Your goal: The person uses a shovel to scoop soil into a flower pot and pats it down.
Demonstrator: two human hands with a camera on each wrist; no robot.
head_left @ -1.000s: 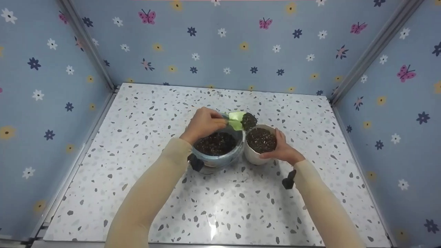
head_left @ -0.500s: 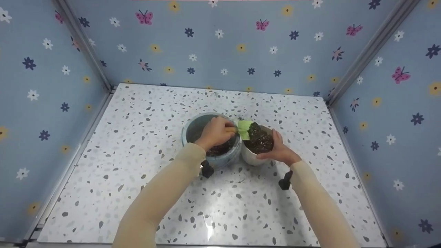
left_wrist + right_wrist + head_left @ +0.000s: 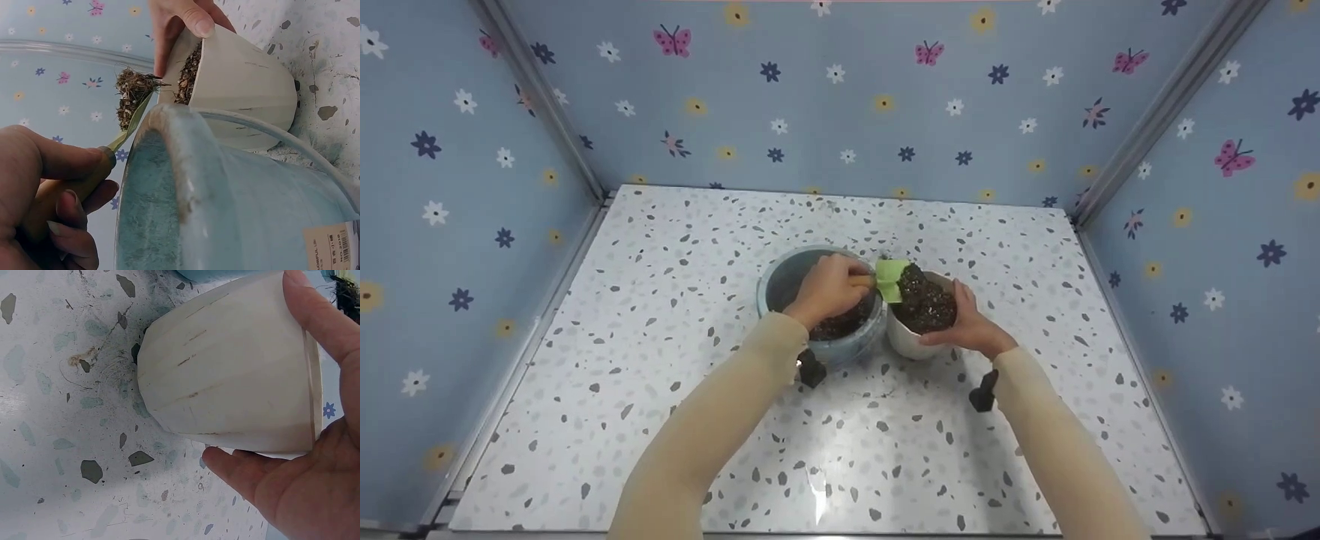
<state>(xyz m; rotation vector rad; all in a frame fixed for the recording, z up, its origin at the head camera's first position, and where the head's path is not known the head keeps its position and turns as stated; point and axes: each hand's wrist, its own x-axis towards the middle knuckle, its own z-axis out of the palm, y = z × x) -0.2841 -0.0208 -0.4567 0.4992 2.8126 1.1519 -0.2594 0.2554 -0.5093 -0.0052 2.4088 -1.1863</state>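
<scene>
My left hand (image 3: 831,286) grips the wooden handle (image 3: 79,188) of a small trowel with a green blade (image 3: 889,280). A heap of dark soil (image 3: 133,93) sits on the blade, over the near rim of the white pot. That white pot (image 3: 909,343) stands upright with soil (image 3: 934,307) inside, and dirt streaks mark its faceted side. My right hand (image 3: 971,328) holds the pot at its rim from the right, thumb (image 3: 320,312) on one side and fingers spread round the other. Beneath my left hand stands a blue bucket (image 3: 847,351), also holding dark soil.
The bucket and pot stand side by side on a white speckled tabletop (image 3: 840,442). A thin bucket handle (image 3: 281,138) arcs down the bucket's side near a paper label (image 3: 329,247). Crumbs of soil lie by the pot's base. Flowered blue panels (image 3: 840,97) enclose the back and sides.
My left hand has moved right and nearer over the bucket, bringing the soil-laden trowel from beside the pot's rim to over the pot. My right hand keeps its hold.
</scene>
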